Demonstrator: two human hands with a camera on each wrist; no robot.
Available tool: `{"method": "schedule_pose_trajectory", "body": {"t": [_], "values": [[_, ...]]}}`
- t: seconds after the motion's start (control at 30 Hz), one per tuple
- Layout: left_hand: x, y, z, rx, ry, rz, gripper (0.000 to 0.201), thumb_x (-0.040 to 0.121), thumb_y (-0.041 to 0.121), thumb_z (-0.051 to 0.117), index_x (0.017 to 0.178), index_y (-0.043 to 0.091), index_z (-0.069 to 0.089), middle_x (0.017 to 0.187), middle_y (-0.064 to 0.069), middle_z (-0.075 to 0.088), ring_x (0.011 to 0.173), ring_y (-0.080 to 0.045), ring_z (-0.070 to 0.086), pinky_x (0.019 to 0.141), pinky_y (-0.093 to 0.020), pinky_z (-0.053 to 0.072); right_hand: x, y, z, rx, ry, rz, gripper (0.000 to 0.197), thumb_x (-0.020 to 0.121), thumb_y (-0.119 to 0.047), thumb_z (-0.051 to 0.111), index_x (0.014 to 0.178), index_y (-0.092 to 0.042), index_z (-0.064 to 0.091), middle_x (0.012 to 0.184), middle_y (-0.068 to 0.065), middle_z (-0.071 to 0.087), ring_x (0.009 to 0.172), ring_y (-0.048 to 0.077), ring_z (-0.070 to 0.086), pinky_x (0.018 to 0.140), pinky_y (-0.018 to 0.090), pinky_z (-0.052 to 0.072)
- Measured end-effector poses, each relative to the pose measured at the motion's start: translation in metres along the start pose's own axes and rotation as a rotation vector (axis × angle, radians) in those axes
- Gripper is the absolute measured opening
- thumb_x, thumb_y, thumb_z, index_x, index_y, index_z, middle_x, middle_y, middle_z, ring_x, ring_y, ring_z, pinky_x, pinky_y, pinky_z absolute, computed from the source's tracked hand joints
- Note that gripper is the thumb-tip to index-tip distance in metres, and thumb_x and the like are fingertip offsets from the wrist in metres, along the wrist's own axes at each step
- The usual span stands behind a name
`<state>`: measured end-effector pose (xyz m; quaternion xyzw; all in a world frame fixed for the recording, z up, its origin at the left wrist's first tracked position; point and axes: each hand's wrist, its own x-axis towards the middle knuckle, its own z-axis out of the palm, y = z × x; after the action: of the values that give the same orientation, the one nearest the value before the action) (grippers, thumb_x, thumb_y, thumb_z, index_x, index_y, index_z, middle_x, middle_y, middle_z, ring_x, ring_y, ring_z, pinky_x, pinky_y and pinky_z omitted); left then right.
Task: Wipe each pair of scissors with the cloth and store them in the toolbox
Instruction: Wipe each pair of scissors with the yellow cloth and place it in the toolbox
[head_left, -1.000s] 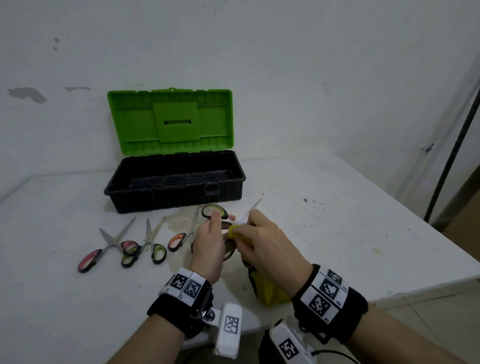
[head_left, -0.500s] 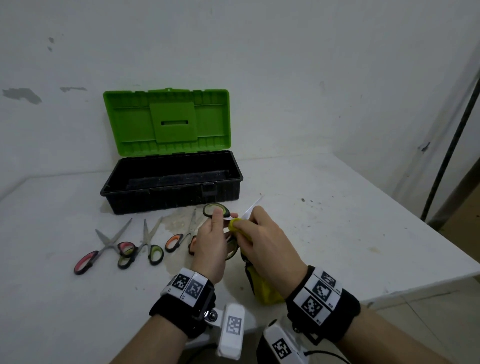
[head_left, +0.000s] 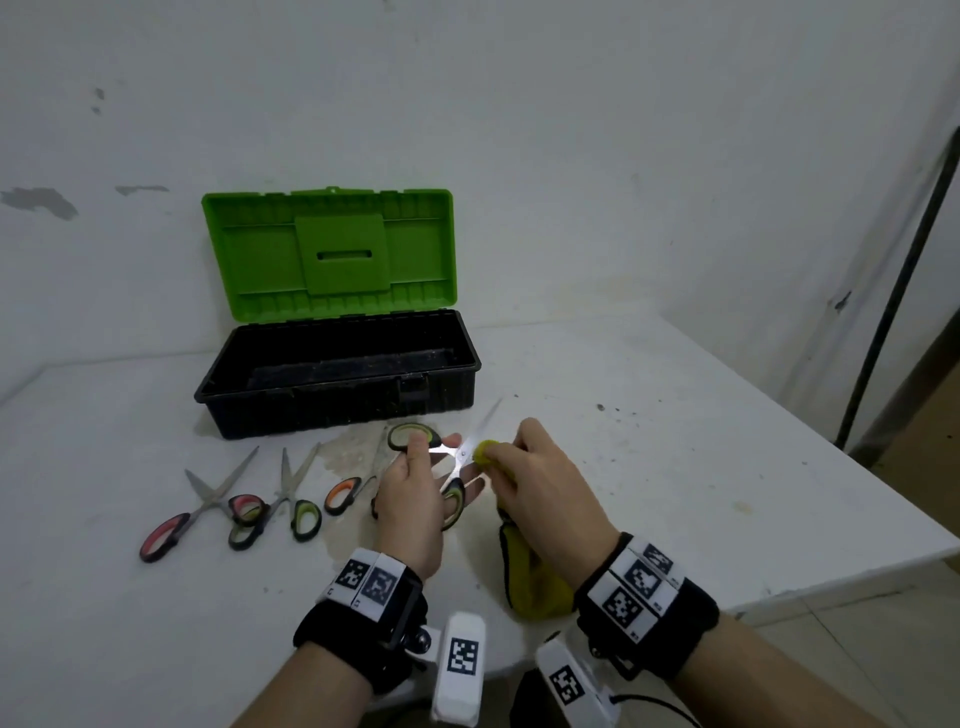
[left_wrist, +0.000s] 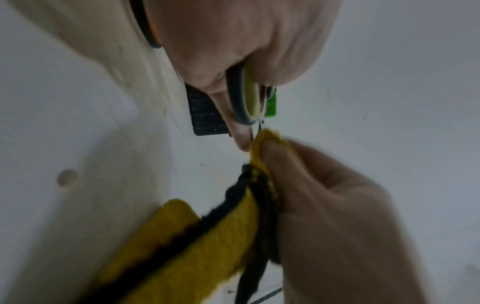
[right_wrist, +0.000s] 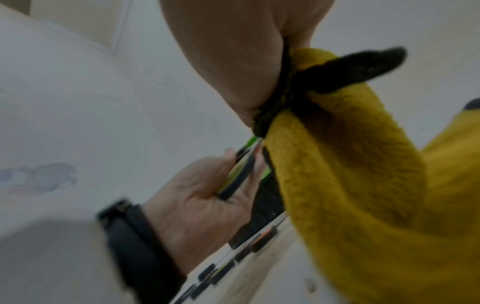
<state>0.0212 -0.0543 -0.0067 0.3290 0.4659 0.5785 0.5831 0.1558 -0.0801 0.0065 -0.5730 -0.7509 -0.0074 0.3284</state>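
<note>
My left hand (head_left: 415, 488) grips a pair of green-handled scissors (head_left: 461, 457) by the handles, blades pointing up and right toward the toolbox. My right hand (head_left: 535, 478) pinches a yellow cloth (head_left: 530, 577) with a dark edge against the blades near the pivot. In the left wrist view the cloth (left_wrist: 197, 236) meets the scissors (left_wrist: 246, 98) just past the handle. The cloth (right_wrist: 350, 174) hangs from my right hand in the right wrist view. The black toolbox (head_left: 337, 410) stands open behind, its green lid (head_left: 327, 254) upright.
Three more pairs of scissors lie on the white table (head_left: 649, 467) left of my hands: pink-handled (head_left: 202, 504), green-handled (head_left: 291, 499), orange-handled (head_left: 348, 491). The table edge runs at the right and front. A dark pole (head_left: 898, 270) leans at the right wall.
My right hand has slid the cloth along the blades, back toward the pivot. The left hand still holds the scissors in about the same place.
</note>
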Motion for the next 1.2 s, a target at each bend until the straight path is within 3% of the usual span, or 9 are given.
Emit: {"method": "schedule_pose_trajectory", "body": {"t": [0.3, 0.37, 0.47, 0.63, 0.73, 0.83, 0.93, 1.07, 1.2], "values": [[0.013, 0.013, -0.010, -0.040, 0.050, 0.035, 0.044, 0.106, 0.041, 0.043, 0.102, 0.002, 0.064, 0.093, -0.011, 0.078, 0.091, -0.027, 0.076, 0.062, -0.030, 0.061, 0.017, 0.080, -0.018, -0.012, -0.091, 0.326, 0.020, 0.096, -0.024, 0.059, 0.107, -0.014, 0.071, 0.089, 0.000, 0.050, 0.078, 0.011, 0.047, 0.069, 0.016, 0.042], [0.013, 0.016, -0.005, -0.046, 0.048, 0.025, 0.044, 0.105, 0.041, 0.044, 0.102, 0.002, 0.064, 0.095, -0.012, 0.076, 0.089, -0.023, 0.076, 0.064, -0.032, 0.061, 0.029, 0.094, -0.010, -0.016, -0.130, 0.386, 0.022, 0.095, -0.026, 0.060, 0.110, -0.014, 0.070, 0.099, 0.006, 0.058, 0.096, 0.021, 0.055, 0.083, 0.027, 0.047], [0.012, 0.017, 0.000, -0.046, 0.052, -0.001, 0.047, 0.105, 0.042, 0.044, 0.109, 0.000, 0.062, 0.103, -0.016, 0.074, 0.089, -0.024, 0.076, 0.065, -0.034, 0.062, 0.047, 0.100, -0.003, 0.034, -0.152, 0.438, 0.029, 0.095, -0.031, 0.061, 0.115, -0.011, 0.069, 0.111, 0.013, 0.066, 0.103, 0.026, 0.060, 0.078, 0.027, 0.044], [0.012, 0.018, 0.000, -0.065, 0.061, -0.011, 0.049, 0.105, 0.042, 0.042, 0.115, -0.002, 0.061, 0.097, -0.015, 0.074, 0.083, -0.020, 0.075, 0.072, -0.041, 0.063, 0.040, 0.085, -0.008, -0.077, -0.323, 0.430, 0.049, 0.097, -0.046, 0.052, 0.135, -0.014, 0.053, 0.129, 0.009, 0.054, 0.116, 0.027, 0.054, 0.096, 0.037, 0.045], [0.014, 0.015, -0.002, -0.018, 0.097, -0.029, 0.050, 0.103, 0.050, 0.042, 0.112, 0.006, 0.065, 0.078, -0.004, 0.076, 0.068, -0.016, 0.073, 0.082, -0.040, 0.058, 0.020, 0.055, -0.022, -0.131, -0.174, 0.346, 0.033, 0.095, -0.046, 0.053, 0.098, -0.016, 0.066, 0.096, 0.003, 0.059, 0.093, 0.025, 0.057, 0.076, 0.034, 0.047], [0.018, 0.007, 0.002, 0.031, 0.127, -0.047, 0.066, 0.084, 0.078, 0.043, 0.104, 0.022, 0.072, 0.094, -0.002, 0.078, 0.090, -0.024, 0.073, 0.091, -0.045, 0.057, 0.006, 0.015, -0.033, 0.140, -0.306, 0.373, 0.043, 0.093, -0.053, 0.055, 0.073, -0.015, 0.061, 0.068, -0.002, 0.059, 0.063, 0.013, 0.055, 0.057, 0.025, 0.041], [0.009, 0.009, 0.015, 0.023, 0.103, -0.050, 0.058, 0.093, 0.070, 0.039, 0.100, 0.023, 0.073, 0.103, -0.005, 0.077, 0.098, -0.027, 0.070, 0.092, -0.047, 0.055, 0.004, -0.007, -0.027, 0.422, -0.411, 0.406, 0.043, 0.090, -0.059, 0.056, 0.085, -0.018, 0.069, 0.079, -0.002, 0.071, 0.069, 0.013, 0.067, 0.065, 0.026, 0.053], [0.002, 0.012, 0.025, -0.034, -0.017, -0.080, 0.058, 0.103, 0.058, 0.033, 0.107, 0.015, 0.073, 0.103, -0.012, 0.072, 0.084, -0.029, 0.067, 0.054, -0.032, 0.052, 0.008, -0.015, -0.015, 0.746, -0.382, 0.413, 0.026, 0.097, -0.032, 0.059, 0.088, -0.009, 0.067, 0.082, 0.002, 0.074, 0.076, 0.020, 0.071, 0.062, 0.029, 0.050], [0.004, 0.014, 0.014, 0.003, -0.005, 0.038, 0.039, 0.105, 0.043, 0.044, 0.103, 0.014, 0.070, 0.101, -0.006, 0.069, 0.089, -0.020, 0.065, 0.073, -0.036, 0.052, 0.014, -0.008, -0.014, 0.890, -0.360, 0.410, 0.020, 0.099, -0.019, 0.056, 0.092, -0.002, 0.063, 0.080, 0.007, 0.071, 0.072, 0.026, 0.070, 0.059, 0.029, 0.051]]}}
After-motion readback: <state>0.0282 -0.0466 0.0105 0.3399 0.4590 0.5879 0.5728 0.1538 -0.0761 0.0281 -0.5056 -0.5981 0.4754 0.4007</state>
